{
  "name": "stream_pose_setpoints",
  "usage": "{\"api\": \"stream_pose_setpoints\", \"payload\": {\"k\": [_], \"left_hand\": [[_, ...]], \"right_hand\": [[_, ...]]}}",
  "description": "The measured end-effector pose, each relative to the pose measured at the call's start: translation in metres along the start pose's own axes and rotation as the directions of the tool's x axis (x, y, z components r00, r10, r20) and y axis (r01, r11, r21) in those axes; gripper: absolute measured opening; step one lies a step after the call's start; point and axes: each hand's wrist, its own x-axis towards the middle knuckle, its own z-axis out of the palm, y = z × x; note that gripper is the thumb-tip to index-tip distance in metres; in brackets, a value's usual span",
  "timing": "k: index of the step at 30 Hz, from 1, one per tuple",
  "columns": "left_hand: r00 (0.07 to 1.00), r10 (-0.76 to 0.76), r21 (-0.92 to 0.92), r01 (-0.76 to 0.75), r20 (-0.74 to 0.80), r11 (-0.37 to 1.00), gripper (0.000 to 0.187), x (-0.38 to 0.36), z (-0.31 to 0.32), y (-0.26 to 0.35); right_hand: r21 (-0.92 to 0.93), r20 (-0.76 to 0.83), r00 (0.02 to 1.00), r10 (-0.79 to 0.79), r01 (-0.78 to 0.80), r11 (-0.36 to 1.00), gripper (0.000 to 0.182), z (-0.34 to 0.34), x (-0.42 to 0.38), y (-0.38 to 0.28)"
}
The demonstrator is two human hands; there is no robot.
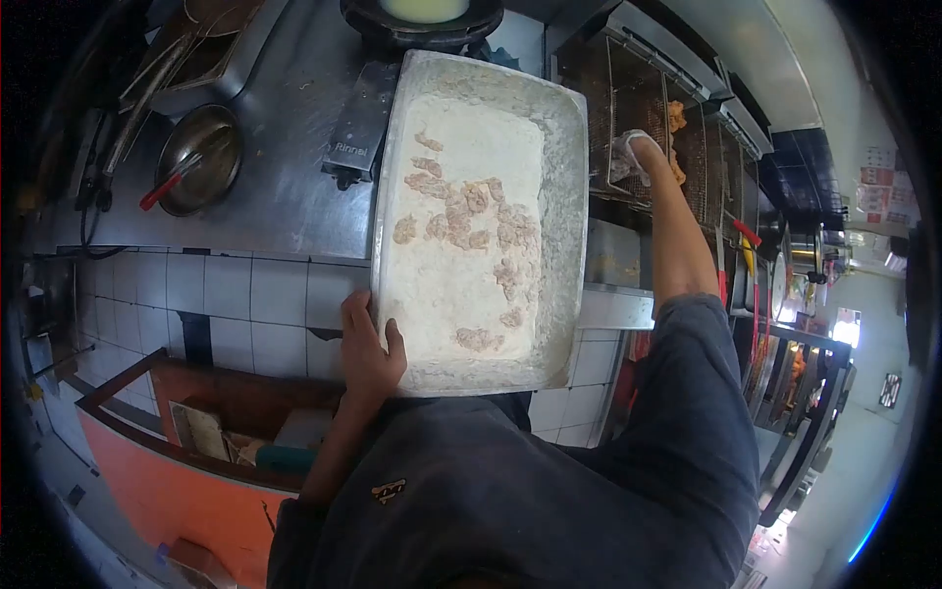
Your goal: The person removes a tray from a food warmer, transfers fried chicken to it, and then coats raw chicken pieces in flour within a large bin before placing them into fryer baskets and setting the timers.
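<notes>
A large metal tray (pixel 579 226) of white flour lies in front of me, and several flour-coated pieces, apparently meat (pixel 461 216), are spread across it. At the tray's near left corner, my left hand (pixel 373 353) grips the rim, thumb over the edge. My right hand (pixel 638 157), whitened with flour, reaches out over the wire fryer basket (pixel 628 93) on the right. Its fingers are blurred and partly hidden, so whether they hold anything does not show. Golden-brown fried pieces (pixel 677 116) are in the basket area just beyond that hand.
On the steel counter (pixel 275 128) at left, a metal bowl (pixel 199 160) holds a red-handled utensil (pixel 167 187). A gas stove (pixel 358 128) carries a dark pan (pixel 422 25) of pale liquid behind the tray. An orange cabinet (pixel 177 491) stands low at left.
</notes>
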Motion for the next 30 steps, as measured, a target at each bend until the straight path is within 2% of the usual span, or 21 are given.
{"api": "stream_pose_setpoints", "payload": {"k": [2,4,6,8,9,10,11,12,13,15,18,19,22,25,28,30], "left_hand": [[1.000,0.007,0.009,-0.007,0.001,1.000,0.050,0.000,-0.002,0.003],[1.000,-0.007,0.032,0.007,0.013,0.999,0.050,0.001,-0.003,0.004],[0.999,-0.021,0.034,0.020,0.038,0.999,0.050,0.000,-0.003,0.005],[0.998,-0.033,0.019,0.032,0.051,0.999,0.049,0.002,-0.003,0.005],[0.996,-0.054,-0.006,0.055,0.070,0.998,0.049,-0.001,-0.003,0.003],[0.995,-0.068,-0.033,0.071,0.076,0.997,0.048,0.000,-0.002,0.000],[0.993,-0.083,-0.061,0.088,0.082,0.994,0.047,0.001,-0.001,-0.002],[0.994,-0.079,-0.067,0.085,0.081,0.994,0.046,0.000,0.000,-0.004],[0.994,-0.074,-0.073,0.079,0.077,0.994,0.045,0.000,0.001,-0.006],[0.995,-0.067,-0.104,0.074,0.073,0.992,0.043,-0.002,0.000,-0.008],[0.999,-0.039,-0.153,0.044,0.034,0.987,0.041,0.000,0.001,-0.007],[1.000,-0.019,-0.149,0.020,0.010,0.989,0.041,-0.001,0.003,-0.009],[1.000,-0.012,-0.160,0.011,-0.003,0.987,0.040,-0.001,0.001,-0.006],[1.000,-0.026,-0.149,0.027,0.007,0.989,0.040,0.000,0.000,-0.004],[0.998,-0.051,-0.134,0.054,0.024,0.990,0.040,0.001,-0.002,-0.002],[0.998,-0.051,-0.125,0.055,0.032,0.991,0.040,0.000,-0.002,-0.002]], "right_hand": [[-0.125,-0.112,0.992,-0.056,0.042,0.991,0.037,0.003,0.016,-0.004],[-0.501,-0.297,0.913,-0.280,0.101,0.860,0.027,-0.007,0.044,0.016],[-0.231,-0.505,0.824,-0.257,0.158,0.960,0.036,-0.005,-0.080,-0.025],[0.015,-0.593,0.764,-0.253,0.325,0.946,0.037,0.007,-0.144,-0.044],[0.198,-0.650,0.717,-0.254,0.482,0.853,0.036,0.036,-0.209,-0.060],[0.165,-0.636,0.691,-0.344,0.557,0.814,0.032,0.060,-0.229,-0.063],[0.624,-0.481,0.847,-0.227,0.512,0.590,0.030,0.086,-0.278,-0.082],[0.228,-0.442,0.779,-0.445,0.577,0.785,0.032,0.119,-0.263,-0.073],[-0.217,-0.379,0.670,-0.639,0.607,0.765,0.034,0.151,-0.247,-0.065],[-0.423,-0.205,0.801,-0.563,0.446,0.789,0.037,0.213,-0.235,-0.078],[-0.532,-0.247,0.760,-0.600,0.411,0.740,0.040,0.247,-0.207,-0.063],[-0.442,-0.365,0.754,-0.547,0.377,0.814,0.037,0.254,-0.203,-0.063],[-0.300,-0.342,0.795,-0.502,0.414,0.860,0.044,0.251,-0.207,-0.065],[-0.083,-0.204,0.847,-0.490,0.484,0.871,0.052,0.234,-0.220,-0.084],[-0.292,-0.499,0.614,-0.612,0.546,0.786,0.062,0.239,-0.215,-0.093],[-0.310,-0.314,0.744,-0.590,0.507,0.804,0.070,0.236,-0.210,-0.106]]}}
